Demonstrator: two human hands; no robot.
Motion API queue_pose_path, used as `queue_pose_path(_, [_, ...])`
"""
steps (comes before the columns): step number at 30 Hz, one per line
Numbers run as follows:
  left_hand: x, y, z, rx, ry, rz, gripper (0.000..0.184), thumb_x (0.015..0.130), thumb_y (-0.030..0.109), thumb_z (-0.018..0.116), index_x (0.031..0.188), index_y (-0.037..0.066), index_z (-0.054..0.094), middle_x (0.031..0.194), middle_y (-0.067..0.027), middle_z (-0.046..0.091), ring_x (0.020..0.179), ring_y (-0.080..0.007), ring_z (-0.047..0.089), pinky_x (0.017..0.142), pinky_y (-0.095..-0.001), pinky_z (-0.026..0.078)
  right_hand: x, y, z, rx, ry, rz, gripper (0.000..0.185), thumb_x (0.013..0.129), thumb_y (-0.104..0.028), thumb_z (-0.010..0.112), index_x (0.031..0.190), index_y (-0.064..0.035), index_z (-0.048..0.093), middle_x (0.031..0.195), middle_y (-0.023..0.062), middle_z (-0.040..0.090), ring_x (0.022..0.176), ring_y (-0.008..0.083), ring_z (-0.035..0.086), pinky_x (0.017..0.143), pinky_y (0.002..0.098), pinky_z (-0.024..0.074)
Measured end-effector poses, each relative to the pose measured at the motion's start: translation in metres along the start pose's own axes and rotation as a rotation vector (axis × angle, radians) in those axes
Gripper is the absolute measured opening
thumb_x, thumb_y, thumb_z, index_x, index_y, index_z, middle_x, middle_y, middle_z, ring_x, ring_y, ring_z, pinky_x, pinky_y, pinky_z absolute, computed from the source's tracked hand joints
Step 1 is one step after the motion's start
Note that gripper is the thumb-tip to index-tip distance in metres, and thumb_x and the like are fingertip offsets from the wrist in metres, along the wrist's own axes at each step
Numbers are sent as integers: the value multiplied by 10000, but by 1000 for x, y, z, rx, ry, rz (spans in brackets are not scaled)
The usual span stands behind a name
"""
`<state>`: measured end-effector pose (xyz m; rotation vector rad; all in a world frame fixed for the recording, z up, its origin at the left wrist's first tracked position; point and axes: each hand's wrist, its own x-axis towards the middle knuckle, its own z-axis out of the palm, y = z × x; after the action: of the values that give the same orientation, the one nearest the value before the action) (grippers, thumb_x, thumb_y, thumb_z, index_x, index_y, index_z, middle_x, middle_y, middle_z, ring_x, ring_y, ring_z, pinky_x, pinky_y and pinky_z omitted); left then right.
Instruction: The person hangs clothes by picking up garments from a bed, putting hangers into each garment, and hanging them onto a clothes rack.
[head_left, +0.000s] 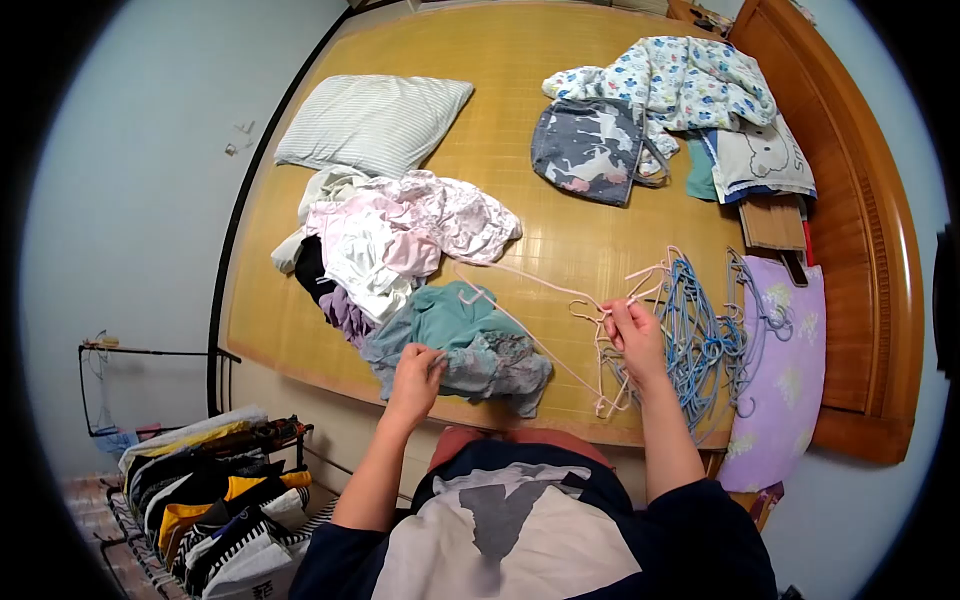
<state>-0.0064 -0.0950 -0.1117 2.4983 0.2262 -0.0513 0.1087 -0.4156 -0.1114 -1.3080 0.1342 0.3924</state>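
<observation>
My right hand is closed around part of a pale pink clothes hanger, whose long thin arms stretch left over the bed. Its hook lies above a green garment. Curled fingers of my left hand are over a grey-green patterned garment; whether they pinch its cloth is hidden. Close by my right hand lie more pink hangers and a tangled heap of blue hangers.
White and pink clothes are piled beside a striped pillow. Farther back are a denim bag and a floral cloth. A lilac cushion lies by the wooden headboard. Hung clothes fill a rack at lower left.
</observation>
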Motion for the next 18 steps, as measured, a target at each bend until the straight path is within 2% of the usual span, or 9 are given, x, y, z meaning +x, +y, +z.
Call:
queue_pose_path(1, [-3,-4,-2,1,5,-7,199,805,50,633,1001,18,625,888,-126,548,820,-255,542,715,-327,445,-3,4,-2,-1,-8,2,243,960,-235,495,948,-27,620,632,-38,472,531,24,364,474,174,273])
queue_pose_path(3, [-6,-11,-7,-184,156,4,181,826,29,604,1006,19,616,883,-131,562,803,-237,551,723,-299,440,-8,15,-8,-156,4,58,240,957,-223,495,921,-21,618,620,-40,460,536,37,371,488,200,293])
queue_pose_path(4, [-7,-14,-9,-196,198,15,159,875,28,558,1028,24,602,918,-91,593,824,-175,556,750,-260,429,-9,21,-11,-212,-1,54,238,949,-212,502,894,-14,622,615,-39,462,550,48,392,512,216,316])
queue_pose_path(5, [-9,-17,-12,-194,199,15,159,875,28,558,1028,24,602,918,-91,593,824,-175,556,750,-260,429,-12,27,-14,-211,-2,53,238,949,-212,502,894,-14,622,615,-39,462,550,48,392,512,216,316])
queue_pose_path(7, [-10,-15,-21,-541,201,-120,168,915,41,515,1067,27,587,972,-38,598,884,-121,542,789,-241,417,-16,37,-20,-334,-15,1,236,939,-203,515,866,-10,629,617,-34,478,562,51,412,526,213,332])
queue_pose_path(8, [-11,-21,-24,-556,215,-91,173,937,63,503,1088,21,577,994,-10,590,915,-96,525,817,-234,410,-17,43,-22,-329,-13,-1,236,939,-203,515,866,-10,629,617,-34,478,562,51,412,526,213,332])
queue_pose_path(11, [-8,-16,-41,-676,290,-57,172,935,84,522,1079,11,580,1001,-20,594,932,-101,527,836,-231,405,-19,53,-27,-333,2,9,231,930,-198,531,875,-2,640,620,-33,489,579,53,433,540,214,347])
queue_pose_path(18, [-2,13,-82,-668,288,84,149,922,95,554,1020,-1,613,985,-37,618,920,-107,543,831,-229,412,-18,49,-21,-274,-90,-40,233,931,-193,536,943,10,651,687,-14,532,647,60,477,600,201,380])
